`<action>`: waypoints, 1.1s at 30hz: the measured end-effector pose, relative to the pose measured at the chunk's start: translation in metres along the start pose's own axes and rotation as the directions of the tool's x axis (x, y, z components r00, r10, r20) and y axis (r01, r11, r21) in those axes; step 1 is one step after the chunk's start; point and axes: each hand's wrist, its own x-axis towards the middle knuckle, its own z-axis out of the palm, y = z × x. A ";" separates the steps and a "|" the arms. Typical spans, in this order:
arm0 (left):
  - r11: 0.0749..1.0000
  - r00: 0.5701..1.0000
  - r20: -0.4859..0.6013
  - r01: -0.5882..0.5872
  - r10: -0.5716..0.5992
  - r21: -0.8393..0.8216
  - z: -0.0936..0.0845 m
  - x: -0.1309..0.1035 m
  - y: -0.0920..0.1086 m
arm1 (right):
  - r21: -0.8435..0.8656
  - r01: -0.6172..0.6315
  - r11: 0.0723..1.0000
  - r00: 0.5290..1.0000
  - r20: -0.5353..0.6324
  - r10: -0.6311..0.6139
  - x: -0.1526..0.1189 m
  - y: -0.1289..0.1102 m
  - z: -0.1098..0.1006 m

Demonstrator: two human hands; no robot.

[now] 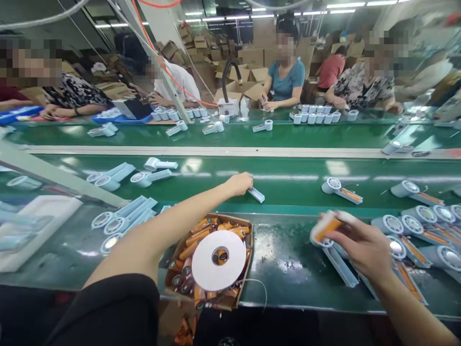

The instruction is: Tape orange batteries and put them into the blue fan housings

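My left hand (pixel 240 183) reaches over the green belt, its fingers closed on a pale blue fan housing (pixel 257 194). Only the handle end shows; the rest is hidden under the hand. My right hand (pixel 363 245) is closed on a pale fan piece with an orange battery (pixel 327 228), blurred by motion. Just beneath it lies another fan housing (pixel 340 266) with an open, trough-like handle. A carton (pixel 251 240) of orange batteries (pixel 192 250) stands between my arms, with a white tape roll (pixel 205 266) on top.
Fan housings with orange batteries (pixel 406 283) crowd the bench at right. Housings without visible batteries (pixel 124 221) lie at left, near a slanted post (pixel 65 175) and a white tray (pixel 43 235). More housings (pixel 333 185) sit on the belt. Several people work across the line.
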 end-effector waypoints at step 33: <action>0.888 0.954 -0.070 0.242 -0.291 -0.392 0.024 0.035 0.004 | -0.741 0.490 0.460 0.633 0.665 0.397 0.129 0.011 0.178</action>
